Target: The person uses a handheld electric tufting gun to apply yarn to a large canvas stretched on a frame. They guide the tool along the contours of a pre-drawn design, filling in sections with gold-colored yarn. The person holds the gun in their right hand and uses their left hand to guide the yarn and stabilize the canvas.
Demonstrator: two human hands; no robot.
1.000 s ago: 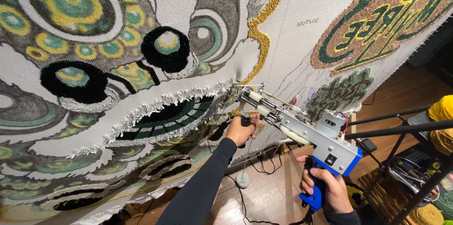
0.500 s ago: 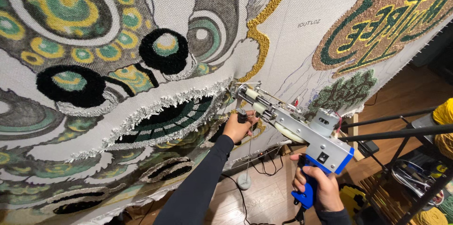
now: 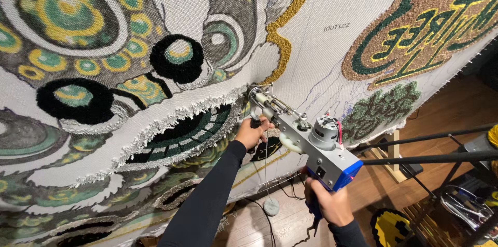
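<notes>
A grey and blue tufting gun (image 3: 303,138) points its needle at a large stretched cloth (image 3: 316,55) covered with green, yellow, black and white tufted shapes. The needle tip touches the cloth at the end of a white fringed band (image 3: 171,122), below a gold tufted line (image 3: 282,34). My left hand (image 3: 252,133) grips the black front handle under the gun's barrel. My right hand (image 3: 328,206) grips the blue rear handle low down. Both arms wear black sleeves.
At the right, black metal rods (image 3: 425,148) cross in front of a wooden floor (image 3: 446,117). A green tufted patch (image 3: 381,109) and a gold and green emblem (image 3: 425,24) sit on the cloth's right side. Black cables (image 3: 264,210) lie on the floor below.
The gun and both hands have shifted slightly left and up along the cloth, and the needle now sits at the end of the white fringe.
</notes>
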